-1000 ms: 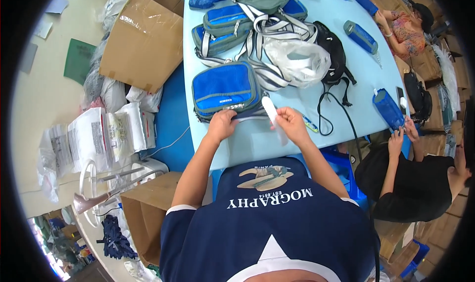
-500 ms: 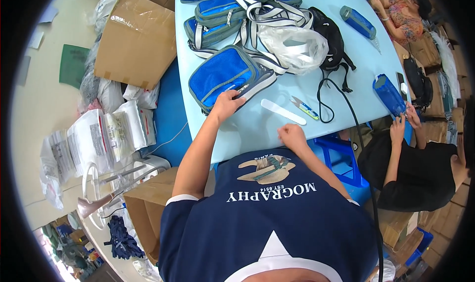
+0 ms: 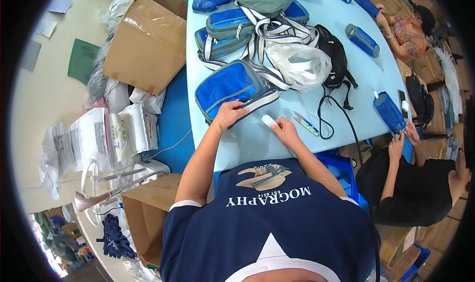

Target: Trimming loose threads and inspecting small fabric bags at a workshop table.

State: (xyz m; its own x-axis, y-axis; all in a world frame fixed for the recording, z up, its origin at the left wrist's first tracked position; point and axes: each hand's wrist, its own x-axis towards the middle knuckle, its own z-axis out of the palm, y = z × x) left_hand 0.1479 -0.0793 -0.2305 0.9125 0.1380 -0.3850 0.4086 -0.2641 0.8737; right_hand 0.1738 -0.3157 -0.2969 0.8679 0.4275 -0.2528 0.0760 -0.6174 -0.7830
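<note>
A blue bag with grey trim [image 3: 225, 85] lies near the front of the light blue table [image 3: 232, 146], a striped strap along its side. My left hand [image 3: 228, 114] grips the front edge of this bag. My right hand [image 3: 283, 129] has its fingers closed on a white flat strip [image 3: 268, 120], just right of the bag and close to the tabletop. A pair of small scissors with a blue and yellow handle [image 3: 307, 125] lies to the right of my right hand.
Stacked blue-grey bags [image 3: 230, 23], a clear plastic bag [image 3: 297, 64] and a black pack [image 3: 339, 59] with a cord occupy the table's back. Co-workers [image 3: 410, 188] [image 3: 405, 39] handle blue pouches at the right. Cardboard boxes [image 3: 138, 42] and white parcels [image 3: 91, 138] stand left.
My right hand let the white strip down on the table, then took hold of it again, lower than a second ago. The blue bag has turned slightly under my left hand.
</note>
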